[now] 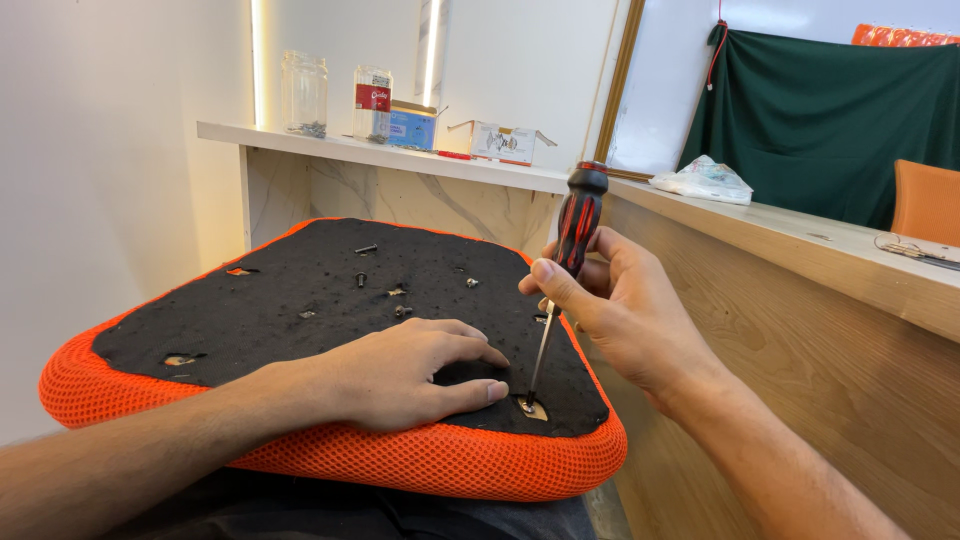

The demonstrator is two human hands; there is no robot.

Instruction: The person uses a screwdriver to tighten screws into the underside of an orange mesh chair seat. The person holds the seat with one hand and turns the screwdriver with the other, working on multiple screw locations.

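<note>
Two hands busy: right hand fingers clamp red-black screwdriver in corner screw; left hand flat, fingers spread on orange mesh seat cushion; other holes unfilled.

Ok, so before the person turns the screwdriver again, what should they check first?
1. Screwdriver tip sits in the screw at the near corner hole: looks ok, though the exact fit is too small to tell.
2. Right hand grips the red and black handle: ok.
3. Left hand presses flat on the seat cushion to steady it: ok.
4. Left thumb is clear of the tip: not ok, it lies right beside the screw.
5. Shaft stands straight over the screw: not ok, it leans slightly.
6. Loose screws lie on the black underside and could roll off: cannot tell.
</note>
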